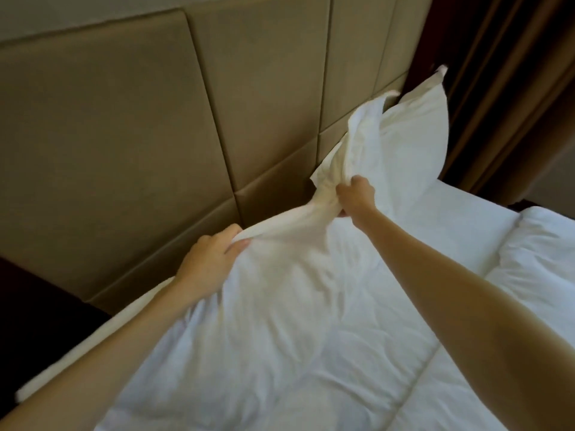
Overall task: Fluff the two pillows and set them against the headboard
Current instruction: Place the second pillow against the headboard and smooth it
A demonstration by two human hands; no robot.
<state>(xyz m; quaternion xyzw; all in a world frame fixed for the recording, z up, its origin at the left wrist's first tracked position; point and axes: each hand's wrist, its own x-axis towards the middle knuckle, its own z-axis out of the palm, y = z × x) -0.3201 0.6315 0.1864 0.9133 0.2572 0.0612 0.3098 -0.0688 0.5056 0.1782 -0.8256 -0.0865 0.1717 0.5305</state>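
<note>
**Both hands gripping the near pillow**

Two bare forearms reach in from the lower edge over the white bed (389,353). The left hand (208,259) is closed on a bunched edge of the near pillow (280,275), thumb on top. The right hand (356,194) is fisted tight around the gathered fabric at its upper corner. A second pillow (417,138) stands just behind, leaning against the tan padded headboard (124,135), beside a brown curtain (504,88).

Hidden and cut off near the headboard (124,135)

The far pillow (417,135) is partly covered by the near pillow (295,290); the headboard's top and the curtain (504,88) right of it run off-frame.
</note>
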